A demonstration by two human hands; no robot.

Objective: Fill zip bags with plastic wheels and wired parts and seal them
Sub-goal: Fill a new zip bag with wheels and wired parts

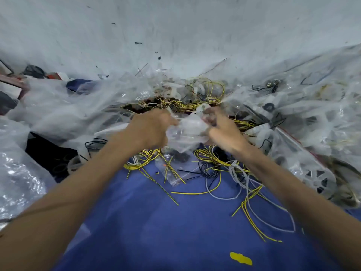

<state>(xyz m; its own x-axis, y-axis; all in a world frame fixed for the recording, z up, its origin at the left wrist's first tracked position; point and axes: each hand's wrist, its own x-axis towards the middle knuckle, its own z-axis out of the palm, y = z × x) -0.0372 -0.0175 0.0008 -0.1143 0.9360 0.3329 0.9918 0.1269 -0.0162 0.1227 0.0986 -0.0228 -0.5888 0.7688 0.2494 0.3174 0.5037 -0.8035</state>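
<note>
Holding the bag (pixel 185 132) between both hands, I have it stretched crosswise. Its long axis runs from my left hand (pixel 150 130) to my right hand (pixel 222 130), and neither hand is nearer, since each has one end. My left fingers are curled round the left end. My right fingers (pixel 211 115) pinch the top right corner.

The bag hangs over the far part of the cloth (pixel 156 222), just above a knot of yellow wires (pixel 207 155), and looks clear of the surface. Blur hides the zip strip, so I cannot tell whether the mouth is open or pressed closed, or what is inside. Sealing is probably next, with fingers running along that same left-to-right line. A wheel (pixel 318 178) lies near the cloth's right edge, well apart from my right hand.
</note>
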